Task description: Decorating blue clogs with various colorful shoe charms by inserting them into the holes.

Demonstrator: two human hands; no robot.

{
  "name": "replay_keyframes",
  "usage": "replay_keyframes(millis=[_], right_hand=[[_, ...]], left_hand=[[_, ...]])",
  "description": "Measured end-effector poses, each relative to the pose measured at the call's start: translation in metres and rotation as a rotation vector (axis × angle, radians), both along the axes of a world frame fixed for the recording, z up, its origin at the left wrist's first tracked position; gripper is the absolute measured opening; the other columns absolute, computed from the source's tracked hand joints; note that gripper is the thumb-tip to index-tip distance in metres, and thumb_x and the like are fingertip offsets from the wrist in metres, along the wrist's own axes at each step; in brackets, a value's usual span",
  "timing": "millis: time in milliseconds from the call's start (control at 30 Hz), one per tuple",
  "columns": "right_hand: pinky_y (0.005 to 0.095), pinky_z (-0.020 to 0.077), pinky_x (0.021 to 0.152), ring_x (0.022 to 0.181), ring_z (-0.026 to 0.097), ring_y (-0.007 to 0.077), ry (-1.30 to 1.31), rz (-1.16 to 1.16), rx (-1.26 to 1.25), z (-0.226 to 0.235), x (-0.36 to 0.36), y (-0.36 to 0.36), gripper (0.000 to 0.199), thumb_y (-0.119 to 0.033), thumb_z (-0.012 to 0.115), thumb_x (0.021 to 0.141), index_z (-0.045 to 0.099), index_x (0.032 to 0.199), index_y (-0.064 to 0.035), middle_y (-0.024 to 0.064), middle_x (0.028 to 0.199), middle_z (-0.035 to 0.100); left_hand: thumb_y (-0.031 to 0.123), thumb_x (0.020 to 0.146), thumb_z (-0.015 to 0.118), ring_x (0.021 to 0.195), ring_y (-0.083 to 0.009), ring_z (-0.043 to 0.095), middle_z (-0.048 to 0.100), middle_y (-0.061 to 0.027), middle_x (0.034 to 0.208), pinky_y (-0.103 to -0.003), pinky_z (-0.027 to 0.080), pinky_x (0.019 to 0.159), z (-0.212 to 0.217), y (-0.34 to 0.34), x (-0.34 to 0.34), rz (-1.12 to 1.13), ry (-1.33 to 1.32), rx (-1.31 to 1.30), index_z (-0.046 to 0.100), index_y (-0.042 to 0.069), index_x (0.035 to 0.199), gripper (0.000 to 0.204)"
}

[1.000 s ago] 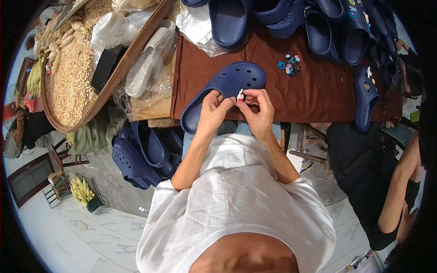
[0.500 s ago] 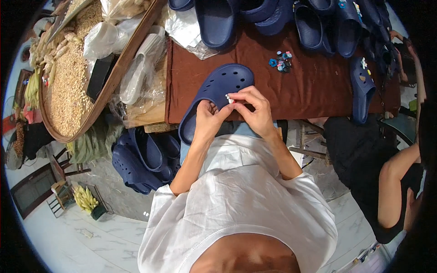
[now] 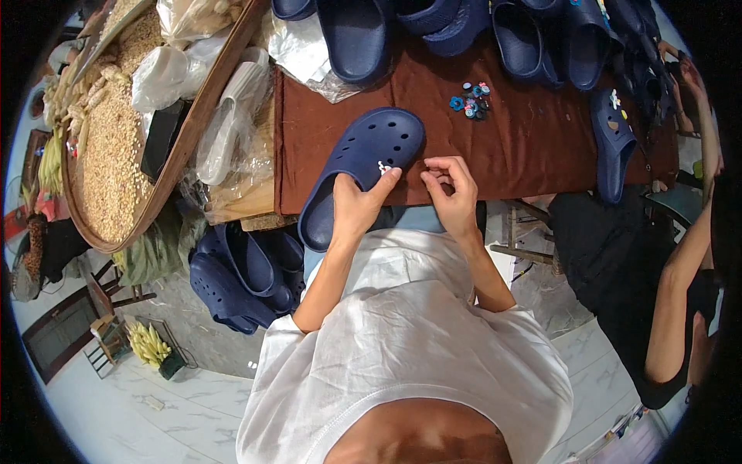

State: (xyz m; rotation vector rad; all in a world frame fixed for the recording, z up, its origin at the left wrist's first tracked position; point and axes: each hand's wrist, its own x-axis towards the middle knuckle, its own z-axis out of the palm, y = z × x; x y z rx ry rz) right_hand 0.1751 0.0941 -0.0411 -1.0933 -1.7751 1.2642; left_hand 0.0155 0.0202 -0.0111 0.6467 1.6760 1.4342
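Note:
A navy blue clog (image 3: pixel 377 139) with round holes lies tilted at the table's near edge, its toe pointing away from me. My left hand (image 3: pixel 357 205) grips it, with the fingers inside the opening and the thumb on top. Just past the thumb tip, a small white shoe charm (image 3: pixel 384 165) sits on the clog's upper. My right hand (image 3: pixel 453 197) is beside the clog, apart from it, fingers loosely bent and nothing visible between them. Farther back, a small pile of blue, black and pink charms (image 3: pixel 471 102) rests on the brown cloth (image 3: pixel 525 147).
Several navy clogs line the back of the table, and one clog with charms (image 3: pixel 612 151) lies at the right. Wrapped white shoes (image 3: pixel 232 124) and a wooden tray rim (image 3: pixel 202 104) around grains stand left. More clogs (image 3: pixel 243 271) hang below left. Another person's arm (image 3: pixel 680 286) is at right.
My right hand has let go of the white charm and drawn back to the right. The charm stays on the clog beside my left thumb. The other person's arm has shifted.

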Motion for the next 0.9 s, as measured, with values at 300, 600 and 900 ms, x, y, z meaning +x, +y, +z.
replay_keyframes(millis=[300,600,900], right_hand=[[0.0327,0.0510,0.069,0.078,0.064,0.0214,-0.242,-0.233,0.275,0.001,0.012,0.046,0.014,-0.007,0.067,0.088,0.066,0.101,-0.0038,0.0097,0.095,0.063],[0.0377,0.0485,0.069,0.075,0.060,0.0244,-0.448,-0.246,0.484,-0.020,0.019,0.101,0.021,-0.018,0.069,0.089,0.064,0.105,-0.0061,0.0102,0.091,0.059],[0.0333,0.0483,0.065,0.073,0.061,0.0190,-0.262,-0.239,0.516,-0.009,0.014,0.073,0.008,-0.010,0.069,0.087,0.066,0.093,-0.0046,0.0080,0.088,0.062]], left_hand=[[0.017,0.080,0.073,0.081,-0.0251,0.070,0.072,-0.0182,0.088,-0.036,0.053,0.075,-0.012,-0.006,0.015,0.137,0.253,-0.007,0.068,-0.009,0.092,0.029],[0.014,0.077,0.076,0.083,-0.0222,0.068,0.072,-0.0156,0.092,-0.035,0.053,0.078,-0.008,-0.006,0.026,0.200,0.152,0.043,0.067,-0.009,0.096,0.031],[0.015,0.076,0.079,0.090,-0.0225,0.066,0.070,-0.0153,0.099,-0.033,0.051,0.085,-0.013,-0.011,0.021,0.203,0.051,0.033,0.065,-0.008,0.102,0.038]])
